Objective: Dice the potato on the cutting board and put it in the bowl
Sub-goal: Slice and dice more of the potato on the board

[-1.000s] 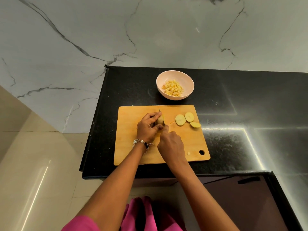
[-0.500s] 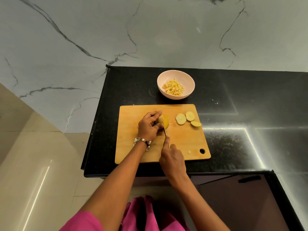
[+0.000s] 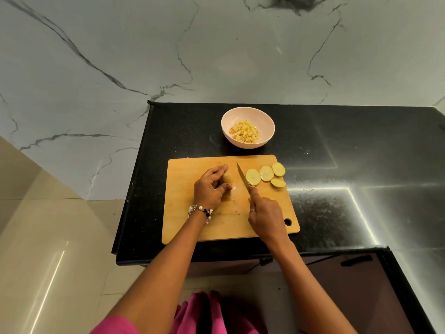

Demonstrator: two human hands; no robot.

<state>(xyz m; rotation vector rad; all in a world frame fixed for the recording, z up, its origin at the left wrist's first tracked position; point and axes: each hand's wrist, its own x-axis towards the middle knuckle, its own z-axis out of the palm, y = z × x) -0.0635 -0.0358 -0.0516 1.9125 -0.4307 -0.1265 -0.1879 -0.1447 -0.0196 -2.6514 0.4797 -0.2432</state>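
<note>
Head view: left hand [image 3: 209,189] is gripping the potato [image 3: 226,177] on the cutting board [image 3: 183,213]; right hand [image 3: 265,215] is holding the knife [image 3: 243,176] beside four slices [image 3: 253,177]. Slicing is underway; dicing and transfer to the bowl [image 3: 248,116] likely follow.

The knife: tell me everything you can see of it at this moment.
The knife is small, with a slim, pointed blade that looks like metal. Its tip points away from the person, toward the bowl. The right hand grips its handle, hiding most of it. The blade is over the cutting board, between the uncut potato piece and the nearest slice; contact is unclear.
</note>
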